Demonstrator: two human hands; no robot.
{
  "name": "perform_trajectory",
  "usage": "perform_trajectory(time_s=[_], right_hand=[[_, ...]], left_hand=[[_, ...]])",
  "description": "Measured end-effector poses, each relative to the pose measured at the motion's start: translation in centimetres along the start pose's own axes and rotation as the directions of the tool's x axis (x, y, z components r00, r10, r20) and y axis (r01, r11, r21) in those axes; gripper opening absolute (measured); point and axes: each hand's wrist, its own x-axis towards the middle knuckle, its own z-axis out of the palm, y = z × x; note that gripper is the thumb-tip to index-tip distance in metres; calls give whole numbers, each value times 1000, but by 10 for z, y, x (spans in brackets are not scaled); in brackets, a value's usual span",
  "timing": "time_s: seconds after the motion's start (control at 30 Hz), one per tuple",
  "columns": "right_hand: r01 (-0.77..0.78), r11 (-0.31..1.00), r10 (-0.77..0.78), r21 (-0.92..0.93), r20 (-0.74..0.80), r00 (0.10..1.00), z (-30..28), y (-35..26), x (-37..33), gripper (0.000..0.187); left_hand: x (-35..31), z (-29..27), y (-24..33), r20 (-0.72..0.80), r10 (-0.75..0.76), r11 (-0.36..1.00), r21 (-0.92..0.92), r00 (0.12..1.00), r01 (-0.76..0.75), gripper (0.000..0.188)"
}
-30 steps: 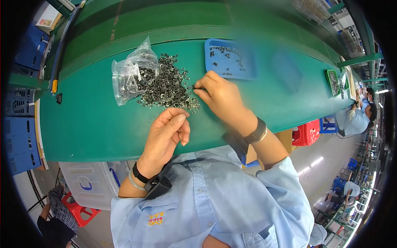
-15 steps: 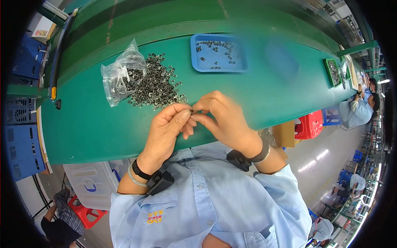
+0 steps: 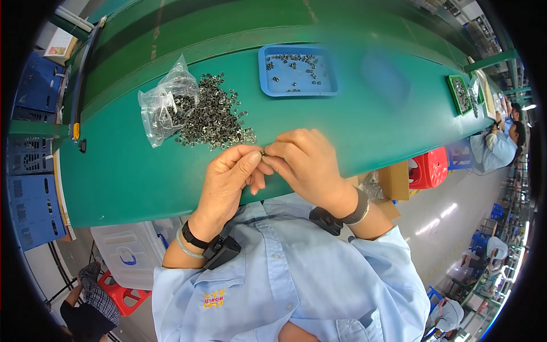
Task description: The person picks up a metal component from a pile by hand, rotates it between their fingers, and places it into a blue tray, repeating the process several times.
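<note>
Between my two hands, over the near part of the green table, sits a small dark metal part, mostly covered by fingertips. My left hand pinches it between thumb and forefinger, the other fingers curled under. From the other side, the thumb and fingers of my right hand close on the same part. Just beyond my left hand spreads a pile of small dark metal parts. A clear plastic bag lies at the pile's left, with some of the parts inside it.
Farther back stands a shallow blue tray with scattered small parts. At the table's far right is a green tray of parts. A red stool and a cardboard box stand beyond the table's right front edge. Co-workers sit at right.
My right hand's fingers have closed in on the small metal part, which my left hand keeps pinched. The view has shifted slightly.
</note>
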Motion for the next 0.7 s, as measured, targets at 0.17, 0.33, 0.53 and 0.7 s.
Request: perform_trajectory(time_s=[0.17,0.33,0.53,0.7], right_hand=[[13,1000,-13,-2,20,1000,0,-3,1,22],[-104,955,98,277,35,995,1,-3,1,19],[-364,685,324,632,184,928,1,-6,-4,13],[-459,382,406,802,300,863,16,-5,-14,13]], left_hand=[[1,-2,1,5,1,1000,25,1000,-1,16],[1,-7,-2,54,-10,992,-128,998,16,15],[4,-8,-7,179,17,964,-264,984,31,15],[5,-8,-12,199,42,953,-302,979,21,15]])
